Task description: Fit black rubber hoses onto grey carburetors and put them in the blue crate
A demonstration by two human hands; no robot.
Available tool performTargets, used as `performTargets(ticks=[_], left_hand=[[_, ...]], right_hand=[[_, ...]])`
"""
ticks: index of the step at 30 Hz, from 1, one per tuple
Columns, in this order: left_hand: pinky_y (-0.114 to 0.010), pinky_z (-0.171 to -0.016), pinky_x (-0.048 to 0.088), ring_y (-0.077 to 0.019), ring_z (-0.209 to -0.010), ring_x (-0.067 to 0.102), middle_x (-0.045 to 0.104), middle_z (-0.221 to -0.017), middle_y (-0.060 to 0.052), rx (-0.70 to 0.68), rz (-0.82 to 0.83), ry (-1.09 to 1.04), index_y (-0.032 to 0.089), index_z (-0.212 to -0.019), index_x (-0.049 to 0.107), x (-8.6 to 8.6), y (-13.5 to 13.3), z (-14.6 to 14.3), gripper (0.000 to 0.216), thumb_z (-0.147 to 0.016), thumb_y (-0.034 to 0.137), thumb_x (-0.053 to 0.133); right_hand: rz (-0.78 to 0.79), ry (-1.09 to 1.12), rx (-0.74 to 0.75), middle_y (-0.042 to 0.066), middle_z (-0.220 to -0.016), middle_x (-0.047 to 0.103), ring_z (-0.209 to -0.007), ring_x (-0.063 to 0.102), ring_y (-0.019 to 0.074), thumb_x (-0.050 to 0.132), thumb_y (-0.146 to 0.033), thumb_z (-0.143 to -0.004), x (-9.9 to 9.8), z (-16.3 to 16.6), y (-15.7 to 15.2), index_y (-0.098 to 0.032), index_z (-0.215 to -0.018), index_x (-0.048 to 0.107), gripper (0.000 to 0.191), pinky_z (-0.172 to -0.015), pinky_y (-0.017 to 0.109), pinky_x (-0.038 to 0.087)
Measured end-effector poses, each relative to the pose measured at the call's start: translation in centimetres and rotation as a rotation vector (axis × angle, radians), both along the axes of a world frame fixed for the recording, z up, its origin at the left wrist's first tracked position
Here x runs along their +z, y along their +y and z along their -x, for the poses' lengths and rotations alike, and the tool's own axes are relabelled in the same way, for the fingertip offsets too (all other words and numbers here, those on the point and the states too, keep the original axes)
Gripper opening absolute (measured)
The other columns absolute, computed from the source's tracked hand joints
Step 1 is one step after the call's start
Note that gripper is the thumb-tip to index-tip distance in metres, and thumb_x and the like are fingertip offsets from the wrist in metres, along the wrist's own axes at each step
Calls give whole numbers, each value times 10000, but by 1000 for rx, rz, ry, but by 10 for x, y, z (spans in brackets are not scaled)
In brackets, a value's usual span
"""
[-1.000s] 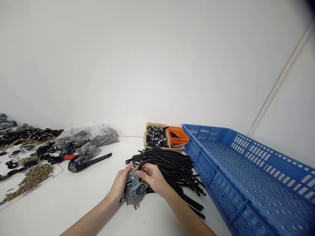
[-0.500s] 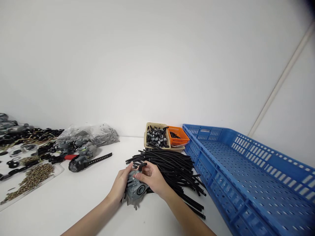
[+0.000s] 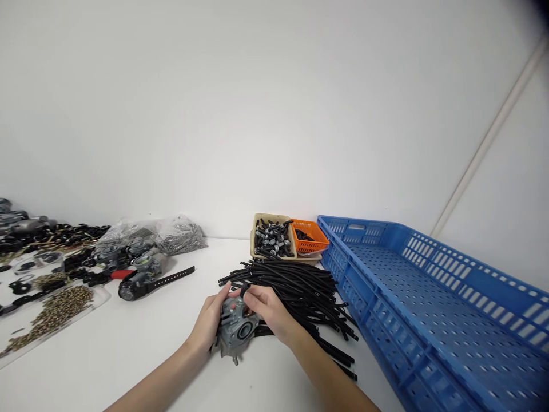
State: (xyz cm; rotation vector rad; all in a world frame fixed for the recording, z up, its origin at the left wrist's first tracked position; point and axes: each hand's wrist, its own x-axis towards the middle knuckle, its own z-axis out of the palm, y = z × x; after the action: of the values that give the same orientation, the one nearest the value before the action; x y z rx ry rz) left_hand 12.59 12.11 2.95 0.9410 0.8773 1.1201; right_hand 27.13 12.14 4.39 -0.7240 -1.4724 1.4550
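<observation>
The short hose (image 3: 245,288) has straightened, pinched by the right hand (image 3: 266,309); the left hand (image 3: 208,321) clasps the metal part (image 3: 234,331) from its left.

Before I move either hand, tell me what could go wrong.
The grey carburetor might twist or slip if the left hand loosens, since that hand grips it at one side. The short black hose could sit crooked unnoticed, as the right hand partly hides it. The loose black hoses lie right beside the right forearm, so a sideways sweep might scatter some.
</observation>
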Motion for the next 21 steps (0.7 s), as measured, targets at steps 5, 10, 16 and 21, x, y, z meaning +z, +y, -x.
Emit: performTargets(ticks=[5,10,16,21], left_hand=[[-241,-566,432,-141,-512,531,567,-532,10,0,45,-18,163,-581,574,0,1,0,392,-760,511,594],[-228,-549,420,-130,-528,518,558,-549,10,26,69,-30,153,-604,578,1,1,0,385,-741,511,619],[-226,-525,399,-123,-514,478,524,-531,19,34,6,-2,160,-573,549,0,1,1,383,-759,490,599],[-229,-523,387,-127,-500,471,532,-506,25,91,-51,18,158,-568,568,4,0,0,370,-732,484,632]], right_hand=[[96,62,66,54,-766,672,-716,570,144,690,-412,-733,-1,-6,1,-124,-964,711,369,-686,262,390],[143,83,71,80,-821,699,-755,621,171,741,-380,-689,-3,-6,2,-116,-973,690,391,-747,301,425],[127,61,39,68,-813,709,-816,667,204,804,-428,-625,-5,-5,4,-143,-897,626,432,-829,362,453],[124,44,-42,62,-827,705,-822,658,210,833,-483,-547,-8,-2,4,-150,-934,645,544,-832,385,472]])
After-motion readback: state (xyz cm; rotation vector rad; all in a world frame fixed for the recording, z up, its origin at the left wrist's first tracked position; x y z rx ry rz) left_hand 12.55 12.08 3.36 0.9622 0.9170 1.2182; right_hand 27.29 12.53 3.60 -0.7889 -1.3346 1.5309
